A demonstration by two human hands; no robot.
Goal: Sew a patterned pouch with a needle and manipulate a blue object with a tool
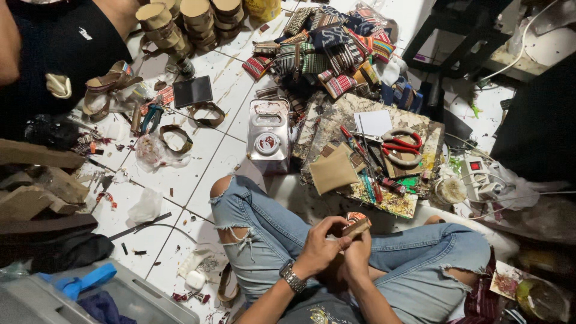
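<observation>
While seated, both hands (339, 246) pinch a small pouch (355, 225).

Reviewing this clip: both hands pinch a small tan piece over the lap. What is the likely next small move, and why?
Probably a small turn or press of the small tan piece between the fingers: the left hand and right hand both grip it, no tool is held, and the red-handled scissors lie apart.

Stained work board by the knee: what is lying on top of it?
On the work board lie red-handled scissors, a tan pouch, white paper and small tools. Whatever sits beneath them is covered.
</observation>
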